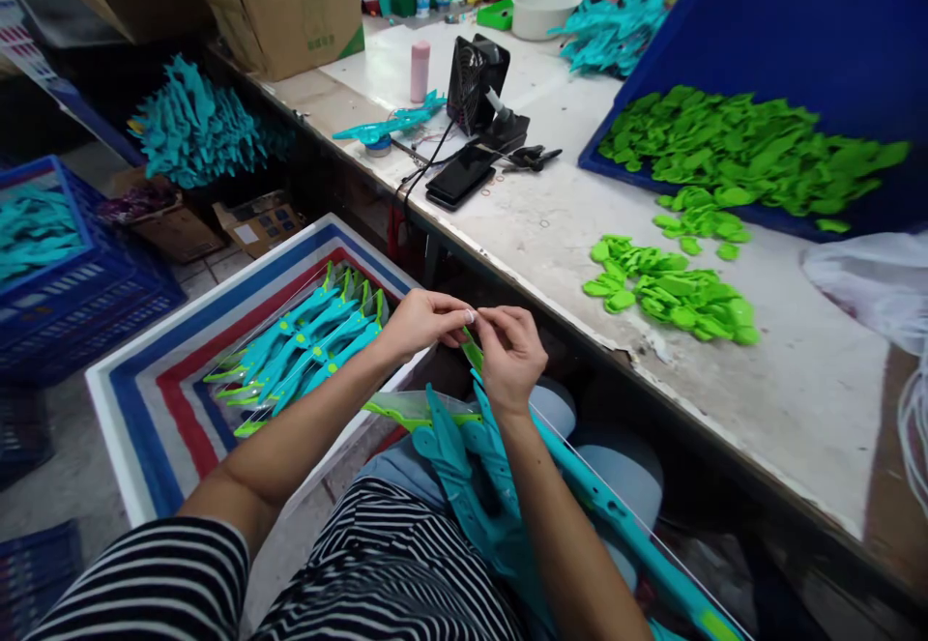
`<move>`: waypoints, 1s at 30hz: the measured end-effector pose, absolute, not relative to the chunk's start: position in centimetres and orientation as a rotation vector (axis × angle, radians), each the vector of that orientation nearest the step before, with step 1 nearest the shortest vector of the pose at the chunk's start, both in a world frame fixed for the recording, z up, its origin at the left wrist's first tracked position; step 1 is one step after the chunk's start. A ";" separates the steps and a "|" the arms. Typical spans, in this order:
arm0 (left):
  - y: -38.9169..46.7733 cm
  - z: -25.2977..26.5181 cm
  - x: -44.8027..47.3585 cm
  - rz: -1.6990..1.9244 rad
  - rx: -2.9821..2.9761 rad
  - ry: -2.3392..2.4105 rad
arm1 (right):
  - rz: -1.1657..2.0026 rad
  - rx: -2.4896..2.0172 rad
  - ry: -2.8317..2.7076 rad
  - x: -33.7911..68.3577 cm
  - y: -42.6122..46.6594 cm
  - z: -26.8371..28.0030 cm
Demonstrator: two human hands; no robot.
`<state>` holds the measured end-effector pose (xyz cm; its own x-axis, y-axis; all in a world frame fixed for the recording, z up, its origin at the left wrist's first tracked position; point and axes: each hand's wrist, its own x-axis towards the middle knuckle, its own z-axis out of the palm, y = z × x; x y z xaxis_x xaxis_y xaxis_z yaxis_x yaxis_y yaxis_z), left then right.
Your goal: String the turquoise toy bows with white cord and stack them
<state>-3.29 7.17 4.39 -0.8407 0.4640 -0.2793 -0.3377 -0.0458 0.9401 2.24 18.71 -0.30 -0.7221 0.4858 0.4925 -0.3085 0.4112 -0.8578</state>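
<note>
1. Head view: your left hand (420,322) and right hand (511,356) both pinch shut on a small green piece (471,346) above your lap, short of the desk (797,399).
2. It's a fingertip-only grip; one slip may drop the piece among the teal parts (464,457) on your lap.

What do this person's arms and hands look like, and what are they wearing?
Both forearms are bare; the left hand and right hand wear no gloves. No rings, watch or bracelet show. A short sleeve in black and white stripes covers the left upper arm, part of a striped top. A fingernail looks pale and glossy.
</note>
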 end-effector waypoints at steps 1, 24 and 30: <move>7.1 4.5 -3.4 1.918 0.144 1.692 | 1.369 -0.110 -1.939 2.2 18.6 -0.3; 8.3 4.0 -2.9 1.752 0.508 2.160 | 1.043 0.148 -1.984 2.3 20.1 0.7; 8.7 3.4 -2.8 1.556 0.646 2.506 | 1.211 0.062 -1.984 2.8 20.7 0.0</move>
